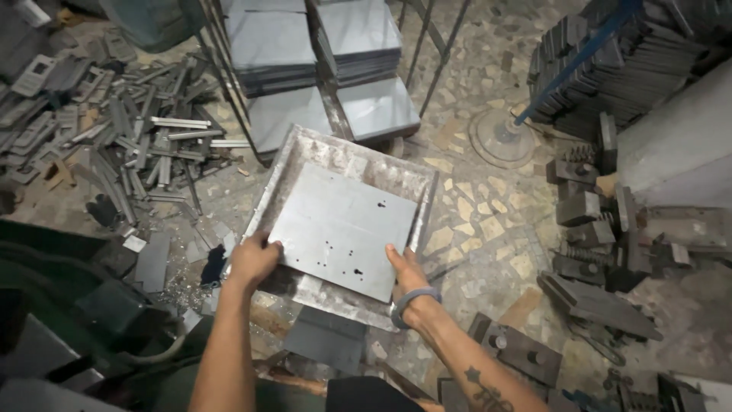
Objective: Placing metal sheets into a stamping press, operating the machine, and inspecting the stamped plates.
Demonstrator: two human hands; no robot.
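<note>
A flat grey metal sheet [341,229] with a few small dark spots lies inside a shallow square metal tray [305,149] on the floor. My left hand [253,261] grips the sheet's near left corner. My right hand [406,268], with a grey band on its wrist, holds the sheet's near right edge. The sheet is slightly skewed within the tray, its near edge lifted over the tray's rim.
Stacks of grey sheets [320,53] sit behind the tray. A heap of metal offcuts [114,130] covers the floor at left. Heavy metal blocks and springs [602,236] lie at right, dark stacked plates [625,61] at top right, a green machine [69,305] at left.
</note>
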